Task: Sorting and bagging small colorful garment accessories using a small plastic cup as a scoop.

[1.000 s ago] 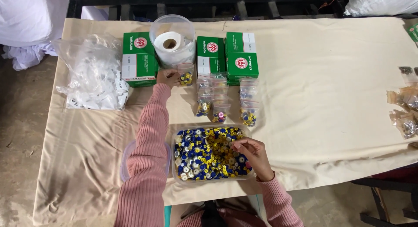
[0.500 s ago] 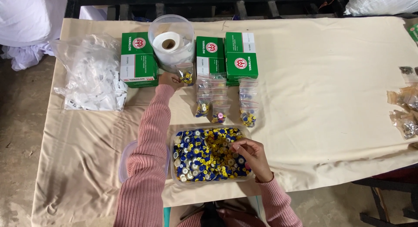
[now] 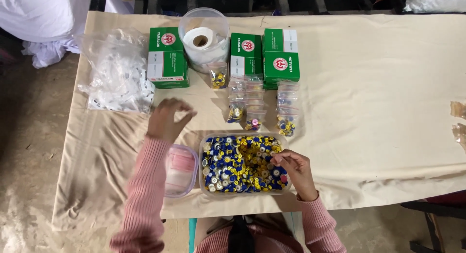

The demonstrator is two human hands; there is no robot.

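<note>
Above the cloth, left hand (image 3: 167, 118) half-curled

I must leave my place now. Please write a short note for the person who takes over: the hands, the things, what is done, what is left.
Left hand: empty, fingers spread, above the cloth near the pile of empty bags.
Right hand: fingers pinched in the tray of buttons; whether they hold one is unclear.
Done: several small filled bags lie by the green boxes.
Left: the tray is nearly full.
</note>
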